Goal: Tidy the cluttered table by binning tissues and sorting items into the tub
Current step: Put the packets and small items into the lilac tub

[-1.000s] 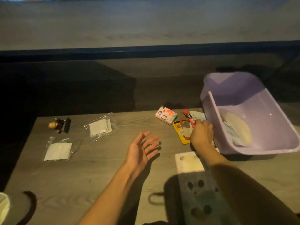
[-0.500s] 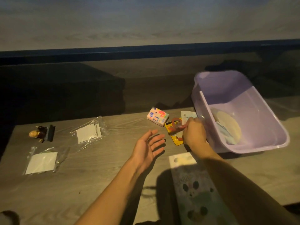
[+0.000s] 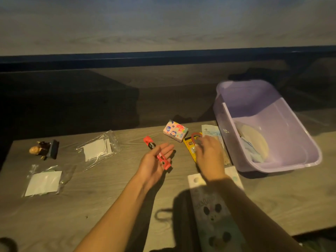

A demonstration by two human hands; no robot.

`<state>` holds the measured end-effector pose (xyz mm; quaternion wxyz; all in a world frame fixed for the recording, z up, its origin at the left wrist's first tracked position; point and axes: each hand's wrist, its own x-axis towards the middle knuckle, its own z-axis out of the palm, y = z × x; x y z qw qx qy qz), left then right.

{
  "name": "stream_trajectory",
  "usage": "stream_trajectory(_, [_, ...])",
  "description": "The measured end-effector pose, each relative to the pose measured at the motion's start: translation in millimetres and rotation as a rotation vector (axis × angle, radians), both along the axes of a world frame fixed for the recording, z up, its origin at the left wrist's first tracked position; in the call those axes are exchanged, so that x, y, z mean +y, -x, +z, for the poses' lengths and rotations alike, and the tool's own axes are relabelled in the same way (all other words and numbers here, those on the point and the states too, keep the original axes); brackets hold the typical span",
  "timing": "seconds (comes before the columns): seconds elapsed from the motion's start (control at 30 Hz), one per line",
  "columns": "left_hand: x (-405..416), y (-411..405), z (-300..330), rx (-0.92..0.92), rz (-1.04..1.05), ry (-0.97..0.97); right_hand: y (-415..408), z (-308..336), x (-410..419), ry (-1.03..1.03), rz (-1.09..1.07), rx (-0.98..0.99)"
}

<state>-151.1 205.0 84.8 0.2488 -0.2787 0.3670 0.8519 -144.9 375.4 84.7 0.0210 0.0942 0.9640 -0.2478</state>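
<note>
A red stick sachet [image 3: 151,144] lies across the upturned palm of my left hand [image 3: 152,166], whose fingers are loosely extended under it. My right hand [image 3: 209,153] hovers, blurred, over a yellow packet [image 3: 189,145] and a red ring [image 3: 195,137], just left of the lilac tub [image 3: 283,168]; it holds nothing that I can see. The tub stands tilted at the table's right and holds a pale round item [image 3: 254,140] and some light packets. A flowered tissue pack [image 3: 175,130] sits behind my hands.
Two clear zip bags with white inserts [image 3: 98,149] [image 3: 43,180] lie at the left, and a small figurine with a black piece [image 3: 41,150] sits far left. A printed paper [image 3: 211,130] rests against the tub. A cartoon-mouse card [image 3: 212,206] and a black loop [image 3: 162,214] lie near me.
The red sachet has passed from my right hand, by the tub, onto my left palm. My right hand has returned to the yellow packet and red ring.
</note>
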Motion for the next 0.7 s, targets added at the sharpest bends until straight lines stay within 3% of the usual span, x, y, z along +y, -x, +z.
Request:
stream_trajectory(0.07, [-7, -2, -3, -0.028, 0.008, -0.016, 10, -13, 25, -0.028, -0.176, -0.107])
stream_trajectory(0.13, [-12, -4, -5, -0.036, 0.003, -0.048, 13, -23, 34, -0.031, -0.208, -0.187])
stream_trajectory(0.27, [-18, -9, -11, -0.03, -0.049, -0.04, 16, -12, 24, 0.122, -0.201, -0.108])
stream_trajectory(0.43, [-19, -10, -8, -0.057, -0.071, -0.125, -6, 19, -28, 0.409, 0.05, -0.036])
stream_trajectory(0.57, [-17, -12, -8, -0.042, -0.086, -0.253, -30, 11, -56, 0.39, 0.296, 0.036])
stream_trajectory(0.7, [-20, -14, -13, -0.039, -0.096, -0.202, -33, 9, -49, 0.406, 0.379, -0.006])
